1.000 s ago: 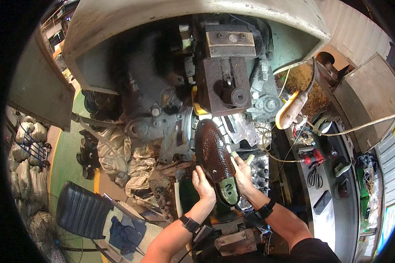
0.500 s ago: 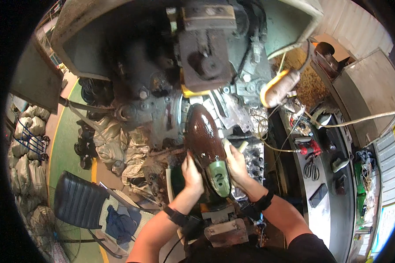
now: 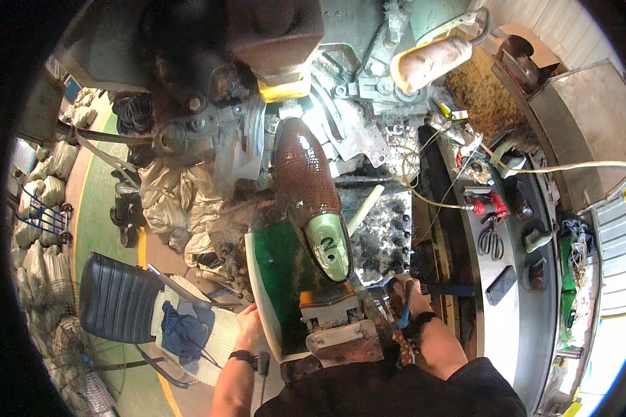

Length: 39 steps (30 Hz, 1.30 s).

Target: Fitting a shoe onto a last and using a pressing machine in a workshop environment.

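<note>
A glossy brown, scale-textured shoe upper [image 3: 306,167] sits on a green shoe last [image 3: 329,243], toe pointing away, in the machine. Neither of my hands touches it. My left hand [image 3: 250,328] is low on the left, against the pale rim of a curved green panel [image 3: 279,267]; its fingers are partly hidden. Low on the right, my right hand [image 3: 415,300] is closed by the machine's near right side, beside a blue lever-like part [image 3: 405,316]. What its fingers hold is hidden. A metal heel support [image 3: 342,340] stands just nearer than the last.
A lit work lamp [image 3: 431,64] hangs at upper right. The right-hand bench carries scissors [image 3: 490,243], a red tool [image 3: 490,203] and a phone [image 3: 500,284]. On the left are a black chair [image 3: 122,299], a fan [image 3: 83,358] and pale sacks [image 3: 163,201].
Both hands have let go of the shoe, the left moving down to the panel rim, the right down to the machine's right side. The shoe now rests in the machine; the view has shifted.
</note>
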### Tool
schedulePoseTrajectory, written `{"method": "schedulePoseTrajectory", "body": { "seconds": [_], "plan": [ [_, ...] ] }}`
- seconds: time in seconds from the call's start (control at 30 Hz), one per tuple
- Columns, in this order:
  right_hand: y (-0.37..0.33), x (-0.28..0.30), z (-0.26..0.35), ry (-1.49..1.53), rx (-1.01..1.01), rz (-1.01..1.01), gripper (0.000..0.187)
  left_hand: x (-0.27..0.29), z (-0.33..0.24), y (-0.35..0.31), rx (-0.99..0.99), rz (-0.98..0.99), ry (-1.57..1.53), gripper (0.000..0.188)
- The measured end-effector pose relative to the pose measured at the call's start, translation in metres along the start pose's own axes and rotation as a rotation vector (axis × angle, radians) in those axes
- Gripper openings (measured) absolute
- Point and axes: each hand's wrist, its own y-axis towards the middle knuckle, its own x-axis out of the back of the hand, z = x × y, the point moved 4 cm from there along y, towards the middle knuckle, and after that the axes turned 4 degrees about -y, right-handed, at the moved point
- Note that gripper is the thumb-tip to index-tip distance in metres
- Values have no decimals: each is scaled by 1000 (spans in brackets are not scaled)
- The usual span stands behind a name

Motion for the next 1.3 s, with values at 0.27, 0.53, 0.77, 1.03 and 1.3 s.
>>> {"method": "schedulePoseTrajectory", "body": {
  "seconds": [0.27, 0.53, 0.77, 1.03, 1.3],
  "plan": [
    [-7, 19, 36, -191, -42, -144, 18, 1, -31, -12, -49, -294, 244, 40],
    [-32, 19, 112, 9, 112, -21, 60, -1, -142, -38, -351, -239, -11, 37],
    [-85, 81, 31, -53, 127, -53, 76, -158, -230, -129, -600, 211, -122, 34],
    [-198, 198, -63, -141, 126, -389, 52, -284, -261, -241, -980, 509, 455, 96],
    [-234, 274, -80, -390, 555, -562, 60, -330, -239, -228, -1261, 181, 533, 110]
  ]
}}
